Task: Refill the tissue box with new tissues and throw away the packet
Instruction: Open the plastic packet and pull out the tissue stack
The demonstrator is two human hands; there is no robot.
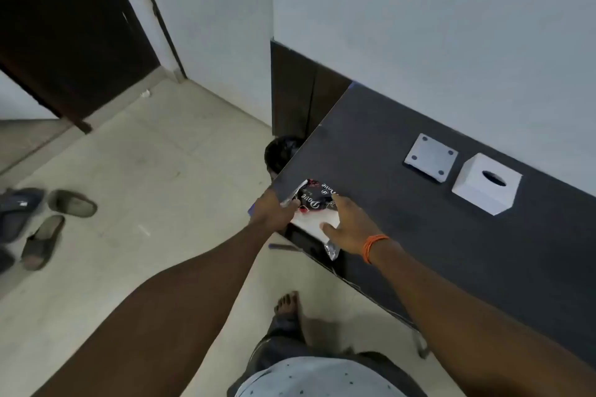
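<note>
While both arms reach forward from the bottom of the head view, the tissue packet (314, 203) sits at the near-left corner of the dark table (419, 235), its dark printed wrapper over a white stack of tissues (314, 222). Left hand (272, 209) pinches the silvery crimped end of the wrapper at the table's corner. Right hand (350, 224), with an orange thread band (374, 246) on the wrist, lies over the packet's right side with fingers loosely spread, thumb against the white stack; whether it actually grips cannot be told. White tissue box (487, 184), oval slot up, stands well apart to the right, near the wall. Just beside it, to its left, lies a flat white square plate (430, 158) with four dark dots. Black-lined bin (282, 153) shows on the floor beyond the table's corner. Sandals (45, 229) lie on the tiled floor, far left.
</note>
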